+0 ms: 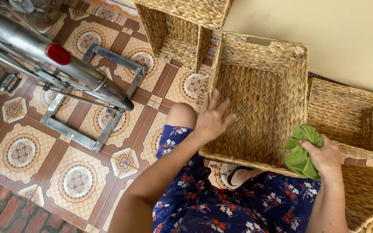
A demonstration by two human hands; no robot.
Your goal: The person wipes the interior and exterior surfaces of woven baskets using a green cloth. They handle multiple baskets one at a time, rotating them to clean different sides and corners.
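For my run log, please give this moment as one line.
left hand: holds basket side | right hand: grips green cloth at basket rim | floor: tiles

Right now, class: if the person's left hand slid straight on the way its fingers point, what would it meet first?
The left hand already rests on the near wall of the woven basket; going straight on, it would probably cross the rim into the basket's interior, though depth is uncertain.

Bare arms, navy floral dress (red and white blossoms), dark sandal strap

Baskets (260,99) straw-tan, woven plait pattern. Cloth (301,151) bright green. Dress (221,207) navy w/ red & white floral print. Floor tiles (78,181) cream/brown, round medallion motifs. Wall (346,34) pale cream.
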